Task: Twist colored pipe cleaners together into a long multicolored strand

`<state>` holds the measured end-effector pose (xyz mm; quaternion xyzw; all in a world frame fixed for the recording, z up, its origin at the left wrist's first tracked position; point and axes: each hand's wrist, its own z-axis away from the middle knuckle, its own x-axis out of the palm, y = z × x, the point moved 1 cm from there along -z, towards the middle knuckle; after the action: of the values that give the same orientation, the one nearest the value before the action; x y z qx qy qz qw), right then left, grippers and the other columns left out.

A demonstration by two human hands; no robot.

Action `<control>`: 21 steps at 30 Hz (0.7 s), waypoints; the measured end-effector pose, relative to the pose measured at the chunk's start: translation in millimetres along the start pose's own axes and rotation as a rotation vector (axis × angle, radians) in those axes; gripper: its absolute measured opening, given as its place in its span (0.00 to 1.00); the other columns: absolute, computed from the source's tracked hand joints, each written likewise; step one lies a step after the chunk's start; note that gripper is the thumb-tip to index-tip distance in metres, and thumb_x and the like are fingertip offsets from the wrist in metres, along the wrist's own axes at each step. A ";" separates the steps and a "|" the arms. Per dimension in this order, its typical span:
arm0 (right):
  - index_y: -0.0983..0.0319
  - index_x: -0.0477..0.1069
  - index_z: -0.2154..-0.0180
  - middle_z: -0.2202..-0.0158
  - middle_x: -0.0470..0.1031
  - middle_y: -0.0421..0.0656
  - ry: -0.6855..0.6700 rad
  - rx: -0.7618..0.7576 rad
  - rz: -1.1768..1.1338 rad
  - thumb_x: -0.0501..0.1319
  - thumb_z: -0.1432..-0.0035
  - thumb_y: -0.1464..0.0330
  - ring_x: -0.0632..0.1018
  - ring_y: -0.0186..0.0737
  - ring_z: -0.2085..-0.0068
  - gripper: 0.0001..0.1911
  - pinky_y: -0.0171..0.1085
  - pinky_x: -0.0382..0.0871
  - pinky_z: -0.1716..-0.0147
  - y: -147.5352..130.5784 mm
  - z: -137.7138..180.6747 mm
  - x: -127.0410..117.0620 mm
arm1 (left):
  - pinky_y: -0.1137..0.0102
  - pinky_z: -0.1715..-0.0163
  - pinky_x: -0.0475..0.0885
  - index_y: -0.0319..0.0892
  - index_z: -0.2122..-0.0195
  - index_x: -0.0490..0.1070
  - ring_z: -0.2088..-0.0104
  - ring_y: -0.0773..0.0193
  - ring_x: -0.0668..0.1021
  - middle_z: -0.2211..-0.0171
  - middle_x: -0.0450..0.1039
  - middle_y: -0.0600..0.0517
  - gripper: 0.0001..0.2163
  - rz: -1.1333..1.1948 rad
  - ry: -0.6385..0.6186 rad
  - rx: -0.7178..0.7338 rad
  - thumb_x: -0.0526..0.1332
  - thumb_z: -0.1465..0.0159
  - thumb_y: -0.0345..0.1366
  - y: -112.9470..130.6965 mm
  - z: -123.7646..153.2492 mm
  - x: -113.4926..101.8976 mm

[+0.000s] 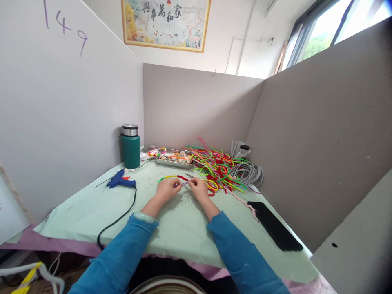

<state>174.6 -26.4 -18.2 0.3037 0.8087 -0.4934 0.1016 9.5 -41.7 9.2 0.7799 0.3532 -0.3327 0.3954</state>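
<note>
Both of my hands are close together over the middle of the table. My left hand pinches one end of a thin purple pipe cleaner. At its other end, the fingertips of my right hand are closed on it. Just beyond my hands runs a fuzzy strip of green, yellow and red pipe cleaner; whether it joins the purple piece I cannot tell. Scissors with yellow and red handles lie beside my right hand, blades pointing left. Small dark bits are scattered on the cloth below.
A blue glue gun with a black cord and a green bottle stand left. Behind are a metal tray of small pieces, a heap of coloured pipe cleaners and a grey coil. A black phone-like slab lies right.
</note>
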 end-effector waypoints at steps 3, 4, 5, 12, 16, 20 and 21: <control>0.60 0.72 0.73 0.74 0.74 0.40 0.033 -0.046 0.022 0.56 0.50 0.65 0.72 0.38 0.71 0.08 0.34 0.60 0.72 -2.1 2.0 -1.7 | 0.73 0.74 0.56 0.45 0.72 0.74 0.74 0.65 0.70 0.76 0.72 0.52 0.11 -0.040 -0.052 0.073 0.55 0.44 0.43 2.7 2.2 0.3; 0.60 0.72 0.73 0.74 0.74 0.40 0.041 -0.067 0.027 0.56 0.50 0.65 0.72 0.38 0.71 0.07 0.34 0.60 0.72 -3.2 2.7 -2.2 | 0.73 0.74 0.56 0.46 0.72 0.75 0.74 0.65 0.71 0.76 0.73 0.51 0.11 -0.053 -0.066 0.080 0.55 0.44 0.42 3.5 2.7 0.4; 0.60 0.72 0.73 0.74 0.74 0.40 0.048 -0.091 0.033 0.56 0.49 0.66 0.71 0.38 0.71 0.07 0.34 0.60 0.72 -4.6 3.5 -2.7 | 0.73 0.73 0.56 0.46 0.73 0.75 0.73 0.64 0.71 0.76 0.73 0.51 0.11 -0.068 -0.077 0.081 0.55 0.44 0.42 4.2 3.1 0.6; 0.61 0.70 0.71 0.71 0.72 0.42 0.073 -0.333 0.030 0.55 0.45 0.68 0.70 0.38 0.68 0.07 0.35 0.61 0.68 -23.7 11.3 -6.7 | 0.73 0.73 0.58 0.45 0.73 0.76 0.72 0.64 0.72 0.75 0.74 0.50 0.12 -0.129 -0.141 0.093 0.54 0.43 0.42 6.7 3.9 1.7; 0.61 0.69 0.70 0.71 0.71 0.42 -0.016 -0.493 0.016 0.55 0.44 0.69 0.70 0.38 0.66 0.06 0.36 0.62 0.65 -36.4 18.6 -5.1 | 0.73 0.72 0.59 0.47 0.69 0.77 0.72 0.64 0.73 0.74 0.75 0.51 0.12 -0.091 -0.151 0.053 0.54 0.43 0.42 2.9 2.6 2.6; 0.61 0.70 0.70 0.70 0.71 0.43 -0.092 -0.584 -0.003 0.54 0.44 0.69 0.70 0.38 0.65 0.06 0.36 0.62 0.64 -45.6 24.7 -2.1 | 0.74 0.71 0.61 0.46 0.65 0.76 0.70 0.65 0.73 0.70 0.76 0.52 0.11 0.019 -0.082 -0.050 0.55 0.44 0.38 -3.8 -1.6 2.4; 0.61 0.70 0.69 0.70 0.71 0.43 -0.102 -0.586 -0.014 0.54 0.44 0.69 0.70 0.38 0.65 0.07 0.36 0.62 0.65 -46.6 25.5 -1.6 | 0.75 0.70 0.61 0.47 0.63 0.75 0.70 0.66 0.73 0.70 0.76 0.52 0.12 0.057 -0.058 -0.081 0.55 0.44 0.38 -5.3 -2.9 1.9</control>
<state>144.9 -64.2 4.3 0.2306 0.9127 -0.2542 0.2220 6.9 -36.4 7.0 0.7630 0.3325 -0.3289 0.4462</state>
